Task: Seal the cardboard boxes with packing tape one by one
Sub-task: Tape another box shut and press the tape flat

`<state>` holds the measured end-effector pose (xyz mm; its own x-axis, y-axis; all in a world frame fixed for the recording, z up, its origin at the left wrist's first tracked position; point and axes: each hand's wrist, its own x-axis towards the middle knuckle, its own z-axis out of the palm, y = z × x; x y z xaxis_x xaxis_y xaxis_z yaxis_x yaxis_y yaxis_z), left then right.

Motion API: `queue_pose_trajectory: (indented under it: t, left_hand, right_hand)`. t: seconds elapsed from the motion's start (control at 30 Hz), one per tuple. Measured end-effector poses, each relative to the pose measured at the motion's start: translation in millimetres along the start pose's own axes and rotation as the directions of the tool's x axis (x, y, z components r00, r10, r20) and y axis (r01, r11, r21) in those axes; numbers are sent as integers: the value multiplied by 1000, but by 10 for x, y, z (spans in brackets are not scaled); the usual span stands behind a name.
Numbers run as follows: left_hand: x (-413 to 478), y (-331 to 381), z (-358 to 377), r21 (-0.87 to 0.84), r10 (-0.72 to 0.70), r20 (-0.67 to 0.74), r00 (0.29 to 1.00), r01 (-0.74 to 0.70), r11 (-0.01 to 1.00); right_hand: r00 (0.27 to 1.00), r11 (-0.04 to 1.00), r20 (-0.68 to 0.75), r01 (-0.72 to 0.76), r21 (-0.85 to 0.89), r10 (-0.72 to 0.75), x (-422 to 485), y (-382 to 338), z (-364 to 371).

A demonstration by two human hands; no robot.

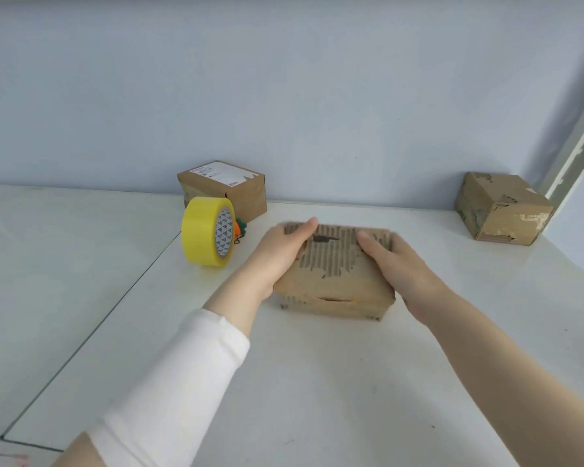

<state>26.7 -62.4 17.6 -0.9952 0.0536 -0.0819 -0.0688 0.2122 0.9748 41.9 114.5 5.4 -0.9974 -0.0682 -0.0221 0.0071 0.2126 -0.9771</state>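
Worn box (334,281), top liner torn to bare fluting, lies centre on the white table (317,382). Left hand (280,251) and right hand (398,264) clasp its two ends, thumbs laid on top; the fingers are hidden, apparently wrapped down the sides. Yellow tape roll (208,230) stands on edge to the left, near a labelled box (223,187). A third box (503,210) sits far right, by the wall.

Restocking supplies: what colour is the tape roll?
Yellow tape roll, seen best in head view.
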Motion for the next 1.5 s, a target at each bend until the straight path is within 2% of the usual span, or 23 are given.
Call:
queue_pose_trajectory:
  t: [0.07, 0.1, 0.17, 0.23, 0.27, 0.37, 0.43, 0.47, 0.53, 0.57, 0.63, 0.77, 0.9, 0.93, 1.0, 1.07, 1.1, 1.17, 1.23, 1.3, 1.37, 1.43, 1.5]
  left_hand:
    - [-57, 8, -7, -12, 297, -83, 951, -299, 954]
    - [-96, -14, -30, 18, 426, -68, 902, -425, 905]
    - [-177, -150, -80, 165, 568, 103, 816, -578, 799]
    - [-253, -307, -120, 315, 554, 264, 790, -613, 725]
    - [-263, -322, -149, 340, 552, 291, 781, -624, 703]
    - [-219, -62, -130, 342, 611, 220, 761, -647, 682]
    - [-88, 172, -37, 422, 605, 170, 778, -613, 669]
    - [-23, 250, 34, 527, 562, 191, 805, -567, 633]
    - [70, 254, 187, 760, 378, 277, 883, -442, 476]
    - [101, 214, 234, 823, 285, 299, 911, -397, 407]
    - [143, 163, 258, 853, 189, 317, 929, -366, 371]
    - [186, 200, 203, 847, 146, 312, 939, -345, 405]
    - [165, 120, 256, 838, 172, 284, 943, -331, 434]
    - [170, 125, 252, 808, 191, 264, 945, -325, 492]
    - [147, 164, 194, 634, 213, 107, 971, -232, 738]
    - [75, 107, 102, 316, 99, -98, 990, -64, 947]
    - [11, 56, 60, 161, -8, -83, 996, 22, 987]
    - [-92, -25, 9, -29, -101, 108, 989, 105, 994]
    - [-149, -64, -60, -85, 32, 140, 990, -20, 996]
    - [-210, -150, -114, 3, 202, 164, 966, -206, 979]
    - [-303, -333, -107, 102, 264, 239, 934, -295, 950]
    - [-397, -474, -115, 40, 246, 271, 931, -266, 963]
    - [-385, -442, -98, -166, 193, 169, 967, -165, 972]
  right_hand:
    - [968, 969, -78, 235, -72, -240, -88, -24, -81]
    - [936, 931, -53, 339, -131, -348, -140, -23, -138]
    - [879, 829, 111, 476, -293, -465, -231, 64, -269]
    - [849, 737, 241, 527, -422, -469, -294, 183, -343]
    - [850, 717, 241, 525, -458, -468, -312, 183, -361]
    - [845, 671, 142, 502, -546, -516, -250, -61, -304]
    - [859, 625, 114, 447, -640, -499, -102, -242, -214]
    - [878, 580, 128, 408, -705, -462, -27, -286, -155]
    - [920, 437, 198, 340, -833, -338, 62, -266, -2]
    - [938, 388, 218, 313, -867, -268, 79, -219, 51]
    - [961, 378, 207, 264, -887, -185, 103, -154, 64]
    - [963, 425, 257, 264, -866, -75, 205, -241, -29]
    - [970, 488, 215, 244, -838, -115, 187, -152, 25]
    - [974, 546, 198, 227, -807, -112, 195, -148, 21]
    - [992, 734, 94, 123, -668, -81, 178, -212, -16]
    - [999, 894, -50, -21, -448, -1, 106, -180, -92]
    - [996, 931, -53, -83, -356, 69, 58, -160, -110]
    - [991, 957, 6, -126, -262, 132, -9, -69, -106]
    - [1000, 968, 17, 2, -253, 2, -92, 8, -148]
    - [984, 958, 57, 176, -228, -167, -193, 160, -203]
    - [961, 954, 148, 256, -159, -233, -326, 378, -260]
    - [950, 961, 205, 261, -96, -237, -435, 484, -310]
    - [971, 976, 112, 207, 61, -213, -399, 453, -335]
